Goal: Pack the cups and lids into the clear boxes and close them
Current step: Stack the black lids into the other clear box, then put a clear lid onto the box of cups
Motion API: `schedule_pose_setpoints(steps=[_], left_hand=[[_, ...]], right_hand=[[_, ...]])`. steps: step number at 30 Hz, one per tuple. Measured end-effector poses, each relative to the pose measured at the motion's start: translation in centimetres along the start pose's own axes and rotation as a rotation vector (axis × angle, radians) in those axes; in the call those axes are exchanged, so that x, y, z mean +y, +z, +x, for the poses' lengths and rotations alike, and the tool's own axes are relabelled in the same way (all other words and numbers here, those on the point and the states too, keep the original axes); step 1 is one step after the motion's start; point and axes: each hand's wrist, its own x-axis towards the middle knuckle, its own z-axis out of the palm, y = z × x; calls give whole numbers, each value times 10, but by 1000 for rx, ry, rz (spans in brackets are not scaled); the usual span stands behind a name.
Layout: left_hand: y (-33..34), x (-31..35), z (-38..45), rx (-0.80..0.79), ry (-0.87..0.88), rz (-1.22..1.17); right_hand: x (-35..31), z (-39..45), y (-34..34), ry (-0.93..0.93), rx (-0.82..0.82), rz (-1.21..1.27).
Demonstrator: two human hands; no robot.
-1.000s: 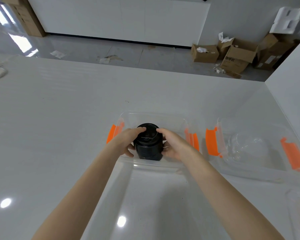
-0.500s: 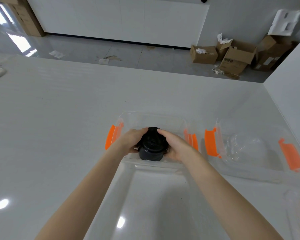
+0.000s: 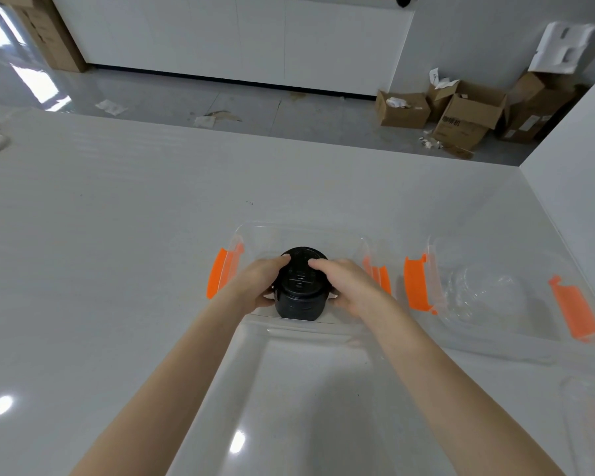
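You're seating the black lidded cup [image 3: 301,286] in the clear box [image 3: 303,235] at twelve o'clock — left hand [image 3: 255,286] and right hand [image 3: 351,286] both clasping it (fingertips on the lid) — so next, release gently.

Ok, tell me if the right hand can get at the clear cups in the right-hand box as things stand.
Probably yes, once it lets go: the right hand is busy on the black stack, but the right box is open on top, with nothing over the clear cups.

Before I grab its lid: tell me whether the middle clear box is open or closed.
Open: the middle clear box has no lid on, and both hands hold the black lid stack inside it.
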Motion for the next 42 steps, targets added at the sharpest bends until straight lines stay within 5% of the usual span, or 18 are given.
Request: schedule_pose_setpoints(steps=[34,42], left_hand=[[-9,6,-14,26,52,175],[50,38,-75,294,516,130]], right_hand=[[11,-8,-8,-96,20,-190],[0,-54,-84,-499,70,-291]])
